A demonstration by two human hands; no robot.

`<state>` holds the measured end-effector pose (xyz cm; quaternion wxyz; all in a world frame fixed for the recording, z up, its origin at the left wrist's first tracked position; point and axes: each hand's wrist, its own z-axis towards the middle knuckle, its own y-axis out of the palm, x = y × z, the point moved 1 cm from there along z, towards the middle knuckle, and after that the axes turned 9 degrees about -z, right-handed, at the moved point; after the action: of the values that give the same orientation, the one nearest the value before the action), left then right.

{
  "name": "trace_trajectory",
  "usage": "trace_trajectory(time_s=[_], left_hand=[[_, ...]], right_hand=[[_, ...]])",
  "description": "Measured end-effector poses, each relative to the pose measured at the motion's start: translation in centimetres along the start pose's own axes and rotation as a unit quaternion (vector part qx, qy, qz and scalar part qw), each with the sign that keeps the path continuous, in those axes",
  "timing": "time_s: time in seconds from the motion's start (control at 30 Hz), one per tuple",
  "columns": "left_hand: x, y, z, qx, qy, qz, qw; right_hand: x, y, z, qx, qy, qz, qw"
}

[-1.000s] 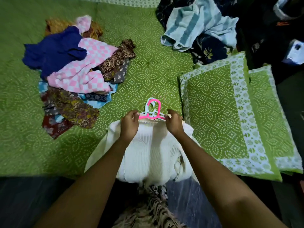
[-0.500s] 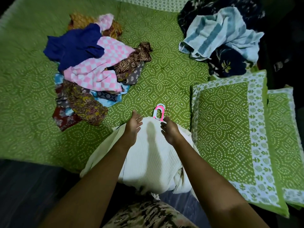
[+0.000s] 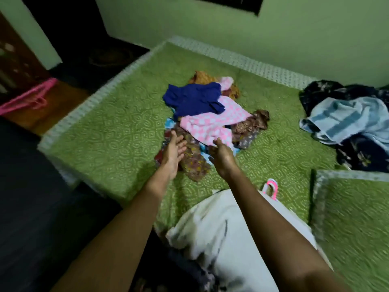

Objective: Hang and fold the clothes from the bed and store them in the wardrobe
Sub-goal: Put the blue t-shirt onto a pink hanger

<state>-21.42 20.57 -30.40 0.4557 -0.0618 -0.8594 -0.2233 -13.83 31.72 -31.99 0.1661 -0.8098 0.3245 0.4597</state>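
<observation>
A pile of clothes lies mid-bed on the green bedcover (image 3: 105,133): a dark blue garment (image 3: 193,98) on top, a pink checked garment (image 3: 210,123) under it, and a brown floral cloth (image 3: 193,163) nearest me. My left hand (image 3: 173,152) hovers with straight fingers over the pile's left edge. My right hand (image 3: 221,153) curls its fingers on the lower edge of the pink checked garment. A white garment (image 3: 221,239) lies at the bed's near edge on a pink hanger (image 3: 271,188), free of both hands.
A green pillow (image 3: 353,218) sits at the right. A striped blue towel (image 3: 347,119) lies on dark floral fabric (image 3: 362,157) at the far right. Pink hangers (image 3: 27,98) rest on a wooden surface left of the bed. A green wall runs behind.
Both hands have let go of the white garment on its hanger and reached forward to the pile. The view has lifted towards the wall.
</observation>
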Motion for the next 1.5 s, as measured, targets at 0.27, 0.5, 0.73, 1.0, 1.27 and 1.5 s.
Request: trace_trajectory(time_s=[0.27,0.5,0.73,1.0,1.27,1.5], left_hand=[[17.1,-18.7,-0.1,0.066,0.143,-0.025,0.987],[26.8,-34.7,0.7,0.134,0.226,-0.076,0.962],[33.9,-46.3,7.1,0.173,0.242,-0.094,0.95],[45.1,-56.1,19.6,0.209,0.214,-0.077,0.951],[50.7,-64.5,31.7,0.202,0.168,-0.062,0.963],[52.5,-73.8,47.0,0.199,0.098,0.078,0.972]], right_hand=[[-7.2,23.4,-0.6,-0.108,-0.081,0.005,0.991],[-10.1,43.3,-0.1,-0.211,-0.118,-0.046,0.969],[-11.8,59.5,5.1,-0.267,-0.116,-0.043,0.956],[-17.0,74.8,15.3,-0.263,-0.086,-0.079,0.958],[-16.7,86.4,25.3,-0.225,-0.042,-0.105,0.968],[-12.4,94.6,35.4,-0.105,-0.028,-0.124,0.986]])
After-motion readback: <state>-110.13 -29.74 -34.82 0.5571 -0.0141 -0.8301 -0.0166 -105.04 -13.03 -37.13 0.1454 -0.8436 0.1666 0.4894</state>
